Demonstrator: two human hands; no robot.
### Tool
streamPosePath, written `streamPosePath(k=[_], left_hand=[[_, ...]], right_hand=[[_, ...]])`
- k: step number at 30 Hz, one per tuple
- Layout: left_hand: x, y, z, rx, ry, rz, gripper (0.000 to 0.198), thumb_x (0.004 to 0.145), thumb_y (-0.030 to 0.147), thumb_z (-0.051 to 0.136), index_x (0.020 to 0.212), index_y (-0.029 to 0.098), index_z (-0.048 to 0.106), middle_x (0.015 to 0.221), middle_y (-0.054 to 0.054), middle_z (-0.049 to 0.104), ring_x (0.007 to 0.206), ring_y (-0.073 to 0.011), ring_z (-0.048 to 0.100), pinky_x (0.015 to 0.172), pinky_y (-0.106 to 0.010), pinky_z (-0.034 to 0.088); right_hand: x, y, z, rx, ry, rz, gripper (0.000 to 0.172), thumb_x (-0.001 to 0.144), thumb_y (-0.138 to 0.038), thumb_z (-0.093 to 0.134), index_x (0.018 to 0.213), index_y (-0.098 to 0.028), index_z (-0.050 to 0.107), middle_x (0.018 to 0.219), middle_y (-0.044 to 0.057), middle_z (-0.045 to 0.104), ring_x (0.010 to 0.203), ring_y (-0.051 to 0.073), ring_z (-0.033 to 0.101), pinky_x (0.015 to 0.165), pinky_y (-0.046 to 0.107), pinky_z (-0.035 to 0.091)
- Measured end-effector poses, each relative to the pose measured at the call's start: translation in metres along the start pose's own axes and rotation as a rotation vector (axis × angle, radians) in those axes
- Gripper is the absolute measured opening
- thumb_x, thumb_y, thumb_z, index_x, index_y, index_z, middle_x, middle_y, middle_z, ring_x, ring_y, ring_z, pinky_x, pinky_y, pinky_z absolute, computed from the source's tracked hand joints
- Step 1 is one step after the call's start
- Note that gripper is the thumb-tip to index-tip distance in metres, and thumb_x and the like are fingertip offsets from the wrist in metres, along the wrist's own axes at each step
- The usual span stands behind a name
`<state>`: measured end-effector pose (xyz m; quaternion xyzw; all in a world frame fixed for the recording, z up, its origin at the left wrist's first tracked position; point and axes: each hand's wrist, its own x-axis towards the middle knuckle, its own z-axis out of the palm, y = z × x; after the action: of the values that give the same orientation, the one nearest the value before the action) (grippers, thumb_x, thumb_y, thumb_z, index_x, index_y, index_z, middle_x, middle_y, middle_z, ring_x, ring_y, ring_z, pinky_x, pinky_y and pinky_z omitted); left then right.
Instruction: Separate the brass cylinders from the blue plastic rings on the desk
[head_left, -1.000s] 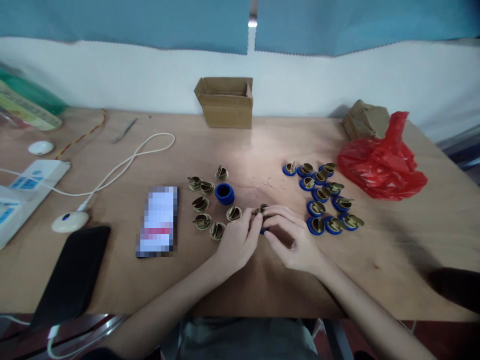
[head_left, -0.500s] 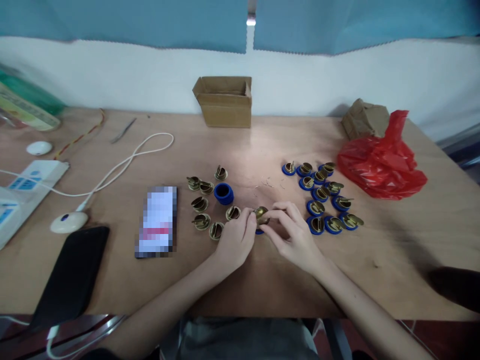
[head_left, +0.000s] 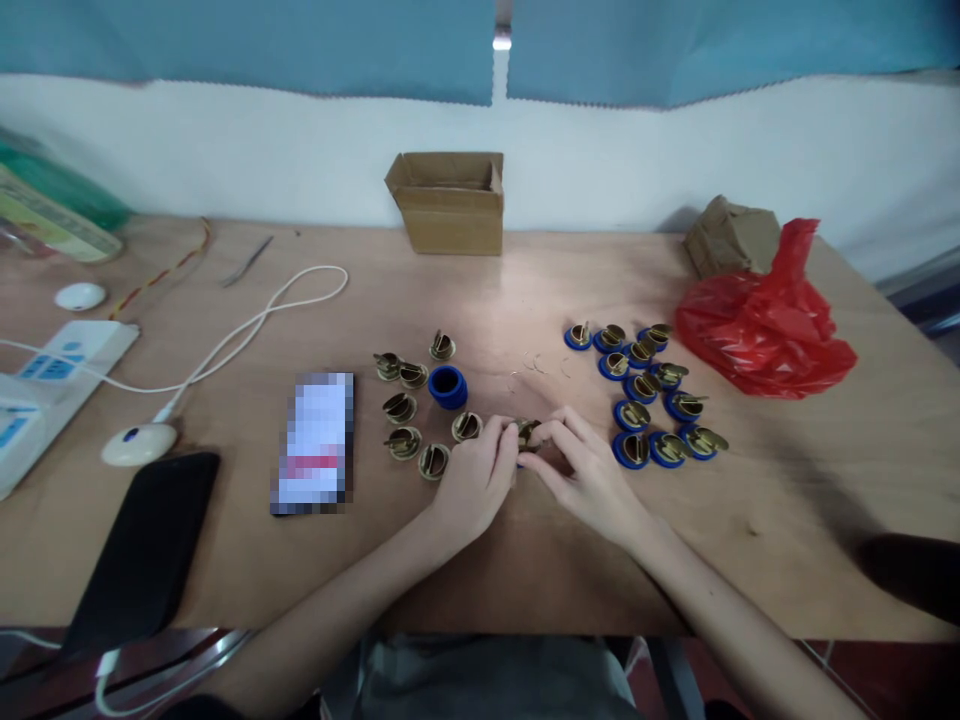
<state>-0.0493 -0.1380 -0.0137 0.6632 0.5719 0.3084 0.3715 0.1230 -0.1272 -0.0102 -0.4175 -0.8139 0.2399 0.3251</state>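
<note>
Head view: left hand (head_left: 474, 472) and right hand (head_left: 589, 474) pinch one brass-coloured fitting (head_left: 528, 434)

Left hand (head_left: 474, 482) and right hand (head_left: 592, 480) hold one brass fitting (head_left: 527, 432) just below frame centre. Blue-ringed fittings (head_left: 634, 414) stand centre right; blue rings (head_left: 450, 393) are stacked left of centre. Cardboard box (head_left: 455, 225) at upper centre; red plastic bag (head_left: 757, 335) at right.

A brass-coloured fitting (head_left: 527, 432) is being held, partly hidden from view, with a sliver of blue ring (head_left: 520, 463) being shown beneath it. It is being held between pale-rimmed brass fittings (head_left: 400, 407), scattered around a stack of blue rings (head_left: 450, 397), and blue-ringed brass fittings (head_left: 632, 415), grouped closely to the right.
</note>
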Motion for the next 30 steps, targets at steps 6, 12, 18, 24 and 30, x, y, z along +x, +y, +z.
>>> streamPosePath(k=[6,12,18,24,30], left_hand=[[-0.0002,-0.0019,0.0015,0.016,0.021,0.029,0.027,0.103,0.029,0.032,0.095,0.020,0.056,0.066,0.002,0.061,0.060,-0.0169,0.061,0.062,-0.028,0.040],[-0.0015,-0.0025,0.0014,0.038,0.037,0.051,0.027,0.104,0.029,0.033,0.102,0.018,0.057,0.069,0.000,0.066,0.062,-0.0178,0.065,0.064,-0.029,0.046],[-0.0017,-0.0045,0.0025,0.053,0.092,0.076,0.023,0.103,0.028,0.037,0.109,0.019,0.057,0.092,-0.006,0.074,0.080,-0.0200,0.072,0.070,-0.030,0.051],[-0.0036,-0.0034,0.0022,0.036,0.077,0.090,0.020,0.103,0.027,0.040,0.111,0.020,0.057,0.093,-0.005,0.074,0.079,-0.0191,0.073,0.070,-0.029,0.053],[-0.0036,-0.0017,0.0012,0.024,0.049,0.105,0.023,0.103,0.028,0.040,0.118,0.019,0.055,0.098,-0.007,0.075,0.082,-0.0202,0.073,0.073,-0.031,0.054]], right_hand=[[0.0012,-0.0026,-0.0025,-0.008,0.003,0.010,0.016,0.097,-0.029,0.063,0.087,-0.021,0.054,0.087,0.003,0.053,0.078,0.018,0.056,0.069,0.031,0.048],[-0.0001,-0.0032,-0.0024,0.023,0.004,0.035,0.012,0.097,-0.026,0.063,0.088,-0.021,0.056,0.073,-0.002,0.051,0.064,0.014,0.050,0.060,0.028,0.043],[-0.0004,-0.0044,-0.0042,0.121,-0.037,0.113,0.010,0.098,-0.022,0.057,0.089,-0.022,0.057,0.075,-0.001,0.058,0.063,0.013,0.053,0.056,0.025,0.043],[0.0008,-0.0038,-0.0039,0.087,-0.007,0.131,0.013,0.098,-0.024,0.055,0.086,-0.022,0.052,0.075,-0.001,0.055,0.062,0.013,0.052,0.058,0.026,0.044],[0.0016,-0.0018,-0.0039,0.056,-0.016,0.094,0.014,0.100,-0.023,0.053,0.086,-0.021,0.052,0.079,0.000,0.054,0.067,0.014,0.053,0.062,0.027,0.046]])
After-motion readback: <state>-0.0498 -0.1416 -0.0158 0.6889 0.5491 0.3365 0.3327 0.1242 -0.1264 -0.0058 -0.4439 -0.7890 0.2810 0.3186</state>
